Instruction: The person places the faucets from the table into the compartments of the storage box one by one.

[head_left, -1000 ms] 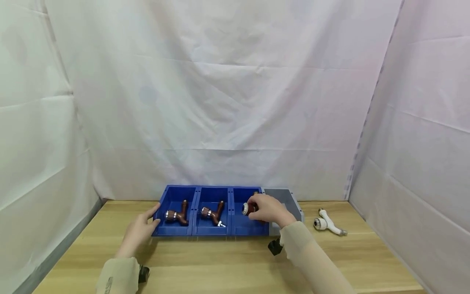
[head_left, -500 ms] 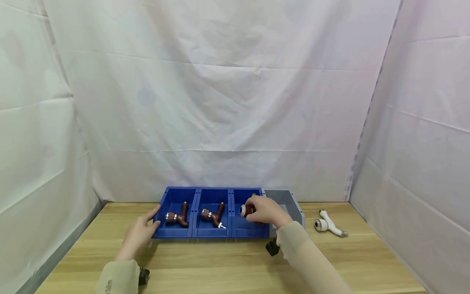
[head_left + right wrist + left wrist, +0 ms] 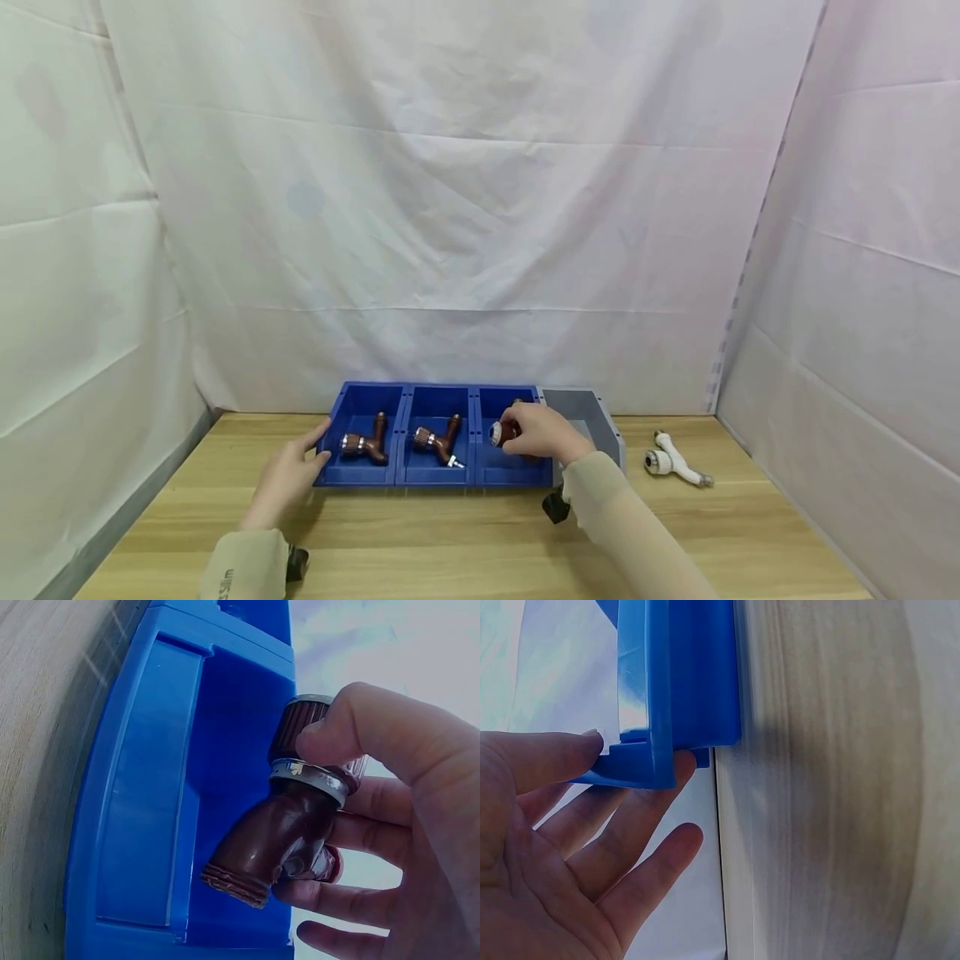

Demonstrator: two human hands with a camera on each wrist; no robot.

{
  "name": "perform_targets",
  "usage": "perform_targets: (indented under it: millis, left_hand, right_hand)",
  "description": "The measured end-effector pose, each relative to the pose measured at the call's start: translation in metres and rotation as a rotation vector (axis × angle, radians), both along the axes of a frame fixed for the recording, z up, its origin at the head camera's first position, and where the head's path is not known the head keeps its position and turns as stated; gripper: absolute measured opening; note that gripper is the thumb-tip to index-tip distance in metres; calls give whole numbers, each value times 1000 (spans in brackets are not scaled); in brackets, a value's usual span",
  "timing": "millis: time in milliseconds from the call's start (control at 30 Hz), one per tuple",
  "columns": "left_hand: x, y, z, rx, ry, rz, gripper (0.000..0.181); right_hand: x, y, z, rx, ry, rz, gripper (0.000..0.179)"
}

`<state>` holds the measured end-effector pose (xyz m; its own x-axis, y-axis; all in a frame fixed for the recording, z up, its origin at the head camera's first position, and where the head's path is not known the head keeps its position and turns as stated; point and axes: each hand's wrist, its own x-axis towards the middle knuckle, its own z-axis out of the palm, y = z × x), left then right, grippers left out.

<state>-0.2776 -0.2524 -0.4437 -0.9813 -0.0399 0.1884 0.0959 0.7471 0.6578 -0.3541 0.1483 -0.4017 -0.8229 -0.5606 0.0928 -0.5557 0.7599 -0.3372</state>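
Note:
A brown tap (image 3: 262, 832) with a ribbed knob and a silvery ring is in my right hand (image 3: 543, 432). The thumb presses on the knob and the fingers reach behind it. This hand hangs over the third blue bin (image 3: 513, 477) from the left, and in the right wrist view the tap overlaps that bin's opening. My left hand (image 3: 288, 475) holds the outer rim of the leftmost blue bin (image 3: 656, 697), thumb on one side of the lip and fingers on the other. One brown tap (image 3: 365, 446) lies in the leftmost bin, another brown tap (image 3: 438, 442) in the second.
A grey bin (image 3: 611, 437) ends the row on the right, partly covered by the right wrist. Beyond it a white tap (image 3: 675, 462) lies on the wooden table (image 3: 420, 533). White cloth (image 3: 450, 208) hangs behind and at both sides.
Little differs. The right hand has shifted slightly left with the brown tap, whose knob end has moved a touch left. The left hand stays at the rim.

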Motion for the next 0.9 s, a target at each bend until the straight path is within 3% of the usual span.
perform_targets:
  millis: [367, 667, 900]
  left_hand:
    - [2, -4, -3, 51, -12, -5, 54]
    - [6, 0, -3, 41, -10, -6, 55]
    - [0, 2, -1, 59, -10, 3, 54]
  right_hand:
    - [0, -6, -6, 21, 11, -16, 26]
    - [0, -9, -9, 37, 1, -1, 15]
    - [-2, -9, -6, 44, -4, -18, 26]
